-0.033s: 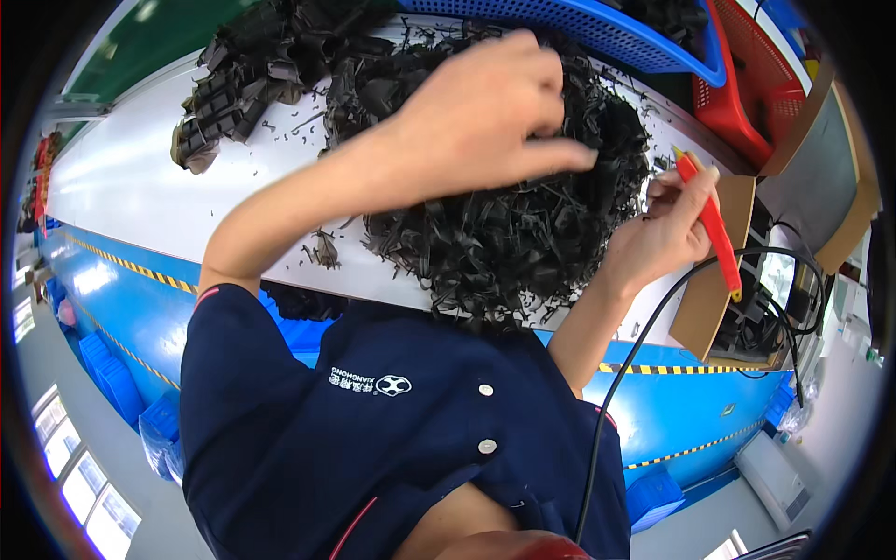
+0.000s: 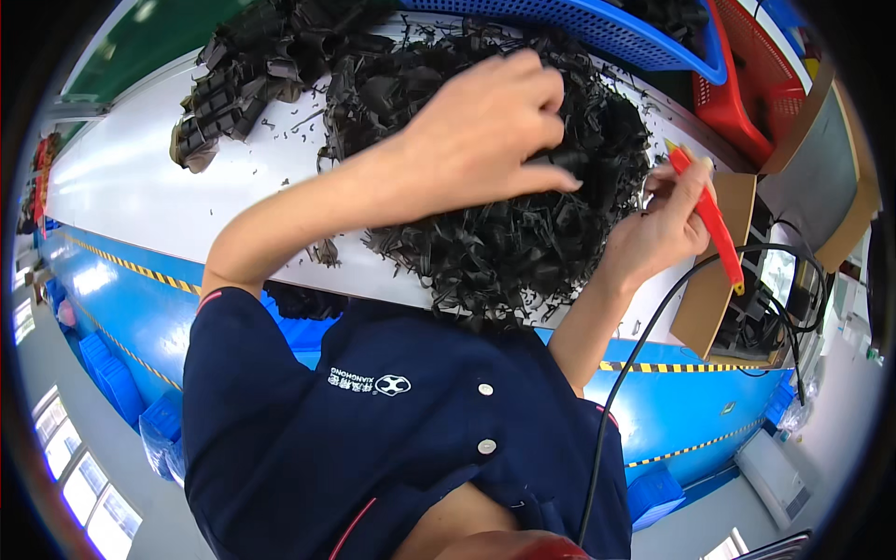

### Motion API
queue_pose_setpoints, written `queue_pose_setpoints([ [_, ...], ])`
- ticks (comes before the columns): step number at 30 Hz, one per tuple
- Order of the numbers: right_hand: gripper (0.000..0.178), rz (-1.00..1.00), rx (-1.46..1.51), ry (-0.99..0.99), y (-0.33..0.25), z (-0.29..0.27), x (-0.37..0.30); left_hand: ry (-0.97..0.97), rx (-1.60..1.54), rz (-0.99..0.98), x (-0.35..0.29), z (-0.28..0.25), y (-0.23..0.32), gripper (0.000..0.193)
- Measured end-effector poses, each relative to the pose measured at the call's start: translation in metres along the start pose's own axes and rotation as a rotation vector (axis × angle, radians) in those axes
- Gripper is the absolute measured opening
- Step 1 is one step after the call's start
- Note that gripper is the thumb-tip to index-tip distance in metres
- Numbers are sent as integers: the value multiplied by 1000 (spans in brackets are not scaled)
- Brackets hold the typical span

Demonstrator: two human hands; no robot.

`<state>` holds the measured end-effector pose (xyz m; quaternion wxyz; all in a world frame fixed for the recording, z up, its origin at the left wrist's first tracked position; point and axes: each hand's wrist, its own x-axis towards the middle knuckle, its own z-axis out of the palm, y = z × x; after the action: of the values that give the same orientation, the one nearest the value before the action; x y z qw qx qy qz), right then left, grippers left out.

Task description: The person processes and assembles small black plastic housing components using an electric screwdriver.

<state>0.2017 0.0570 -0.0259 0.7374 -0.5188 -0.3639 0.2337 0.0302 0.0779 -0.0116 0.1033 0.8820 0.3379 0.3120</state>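
Note:
A large heap of thin black plastic scraps [image 2: 485, 247] covers the middle of the white table. My left hand [image 2: 499, 126] reaches over the heap, its thumb held apart from the half-curled fingers. Nothing shows in it, though the fingertips are partly hidden. To the right of the heap, my right hand [image 2: 667, 219] is closed around a slim red pen-shaped tool [image 2: 714, 224] with yellow ends. The tool slants across that hand, one end pointing up at the heap's far right side.
Black ribbed parts [image 2: 224, 107] are piled at the far left of the white table [image 2: 121, 201]. A blue perforated basket [image 2: 607, 33] and a red basket [image 2: 733, 117] stand behind. At right, a cardboard box [image 2: 719, 271] holds dark items, with a black cable [image 2: 644, 336] beside it.
My left hand has shifted slightly down and toward the left over the heap. The right hand, still gripping the red tool, has moved a little to the left.

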Motion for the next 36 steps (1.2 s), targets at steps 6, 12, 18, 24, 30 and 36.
queue_pose_setpoints([
  [6,23,-6,-28,-96,3,5,-5,31,-155,-219,-22,3,9,22],
  [12,23,-105,51,-169,-13,14,-6,136,-377,-348,-24,-23,12,21],
  [18,17,-187,82,-431,-24,31,-17,236,-816,-427,-25,-33,21,35],
  [24,19,-200,-36,-465,-33,39,-27,411,-1312,-434,-14,-22,27,38],
  [30,15,-14,58,-523,-23,35,-17,480,-1260,-474,-17,-11,21,35],
  [36,15,-41,24,-529,-14,32,-21,437,-1356,-633,-17,-2,21,34],
])
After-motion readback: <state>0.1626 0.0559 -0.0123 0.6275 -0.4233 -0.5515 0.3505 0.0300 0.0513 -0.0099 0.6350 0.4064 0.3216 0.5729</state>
